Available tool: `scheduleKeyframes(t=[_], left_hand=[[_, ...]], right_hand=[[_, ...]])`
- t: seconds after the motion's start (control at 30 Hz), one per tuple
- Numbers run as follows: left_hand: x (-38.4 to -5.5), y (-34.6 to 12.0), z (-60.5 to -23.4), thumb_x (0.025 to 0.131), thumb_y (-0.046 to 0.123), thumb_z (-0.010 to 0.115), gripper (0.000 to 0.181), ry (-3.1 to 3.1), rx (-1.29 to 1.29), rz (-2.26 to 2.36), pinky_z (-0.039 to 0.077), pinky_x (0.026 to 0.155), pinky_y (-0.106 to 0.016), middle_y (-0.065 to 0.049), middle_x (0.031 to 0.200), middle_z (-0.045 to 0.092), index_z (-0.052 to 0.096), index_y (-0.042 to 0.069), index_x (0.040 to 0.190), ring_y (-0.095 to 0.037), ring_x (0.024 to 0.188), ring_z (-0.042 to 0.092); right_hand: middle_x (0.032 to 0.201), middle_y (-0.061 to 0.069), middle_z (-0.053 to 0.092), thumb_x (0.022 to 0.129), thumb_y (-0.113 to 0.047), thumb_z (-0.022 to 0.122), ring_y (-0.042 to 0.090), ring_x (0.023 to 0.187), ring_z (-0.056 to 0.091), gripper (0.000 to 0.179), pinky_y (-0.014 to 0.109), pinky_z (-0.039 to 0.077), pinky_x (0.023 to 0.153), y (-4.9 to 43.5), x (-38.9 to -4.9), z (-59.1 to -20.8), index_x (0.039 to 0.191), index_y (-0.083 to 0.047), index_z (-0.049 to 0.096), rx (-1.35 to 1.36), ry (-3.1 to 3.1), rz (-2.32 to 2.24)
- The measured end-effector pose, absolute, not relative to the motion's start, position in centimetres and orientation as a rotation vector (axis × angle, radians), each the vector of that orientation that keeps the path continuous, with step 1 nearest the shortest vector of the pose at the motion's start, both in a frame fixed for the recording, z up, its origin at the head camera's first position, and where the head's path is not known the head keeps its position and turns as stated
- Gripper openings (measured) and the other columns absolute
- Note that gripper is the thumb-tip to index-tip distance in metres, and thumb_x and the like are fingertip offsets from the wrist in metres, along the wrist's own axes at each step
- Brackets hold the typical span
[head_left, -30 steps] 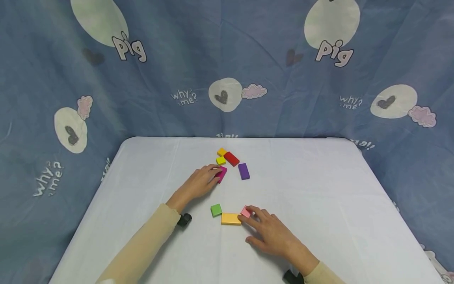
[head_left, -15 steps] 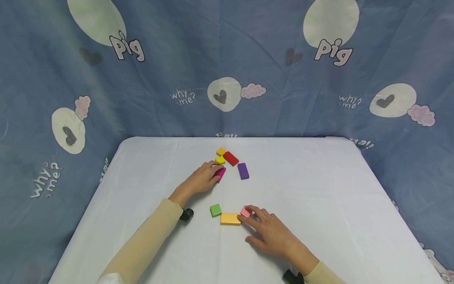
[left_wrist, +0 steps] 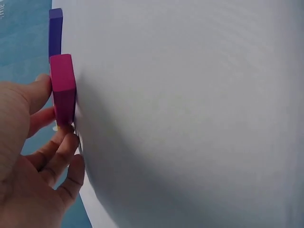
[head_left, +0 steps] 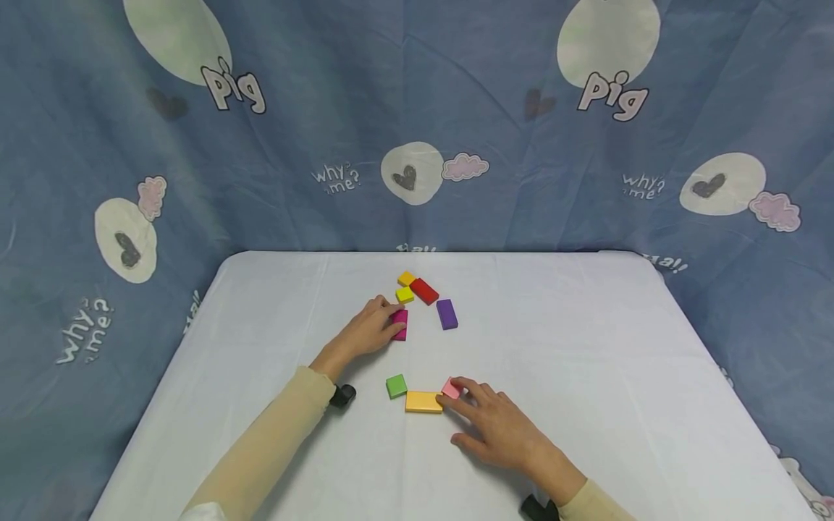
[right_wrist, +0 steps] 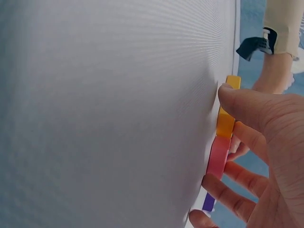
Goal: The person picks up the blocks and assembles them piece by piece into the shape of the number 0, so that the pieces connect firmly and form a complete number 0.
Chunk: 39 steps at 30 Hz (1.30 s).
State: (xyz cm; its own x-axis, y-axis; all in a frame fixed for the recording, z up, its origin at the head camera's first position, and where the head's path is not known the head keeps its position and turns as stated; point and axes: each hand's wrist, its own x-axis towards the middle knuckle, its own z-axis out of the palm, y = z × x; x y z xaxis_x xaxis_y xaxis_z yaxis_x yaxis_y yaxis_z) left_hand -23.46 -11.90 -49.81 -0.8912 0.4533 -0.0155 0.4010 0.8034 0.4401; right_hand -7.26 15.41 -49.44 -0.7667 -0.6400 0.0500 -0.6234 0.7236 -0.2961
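Observation:
My left hand [head_left: 366, 331] pinches a magenta block [head_left: 400, 325] between thumb and fingers; in the left wrist view the thumb lies along one side of the magenta block [left_wrist: 63, 80] and the fingers curl at its far end. Nearer the front, my right hand [head_left: 500, 430] reaches in with its fingers spread, two fingertips at a small pink block [head_left: 450, 388] and its thumb held apart. That pink block touches the right end of a long orange block [head_left: 423, 402]. At the orange block's other end sits a green block [head_left: 396, 386].
Beyond the left hand lie a yellow block [head_left: 405, 294], a small orange-yellow block [head_left: 407, 278] and a red block [head_left: 425, 291] close together. A purple block [head_left: 447, 314] lies to their right. The white tabletop [head_left: 554, 347] ends at a blue printed curtain [head_left: 508, 217].
The magenta block has turned from a slant to nearly straight front-to-back and shifted slightly left and nearer, with the left hand following. The right hand has stayed still.

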Motion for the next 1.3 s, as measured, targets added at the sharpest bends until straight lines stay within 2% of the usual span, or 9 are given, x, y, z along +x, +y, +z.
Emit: scheduleKeyframes(t=[0.2,0.47,1.3], left_hand=[[-23.4,-12.2,-49.5,0.095,0.027,0.066,0.045,2.777,0.614,0.789,0.044,0.076,-0.034,-0.006,0.093,0.055,0.058,0.005,0.134,-0.021,0.087,0.049],[-23.3,-12.8,-49.7,0.091,0.024,0.072,0.04,2.703,0.592,0.942,0.042,0.065,-0.028,-0.001,0.078,0.055,0.064,0.005,0.125,-0.015,0.072,0.049],[-21.9,-13.6,-49.5,0.087,0.027,0.076,0.04,2.655,0.58,0.996,0.043,0.063,-0.026,0.0,0.076,0.055,0.066,0.007,0.121,-0.015,0.071,0.05]], right_hand=[[0.145,0.004,0.04,0.09,-0.042,0.068,0.02,0.113,0.052,0.061,0.044,0.05,0.086,15.4,-7.2,-49.5,0.145,-0.029,0.047,-1.048,2.872,-0.47],[0.147,0.003,0.039,0.09,-0.043,0.068,0.019,0.113,0.052,0.061,0.044,0.05,0.087,15.4,-7.2,-49.5,0.146,-0.03,0.047,-1.027,2.859,-0.468],[0.148,0.003,0.037,0.091,-0.045,0.066,0.019,0.117,0.051,0.062,0.043,0.049,0.088,15.4,-7.2,-49.3,0.147,-0.029,0.045,-1.029,2.862,-0.444]])
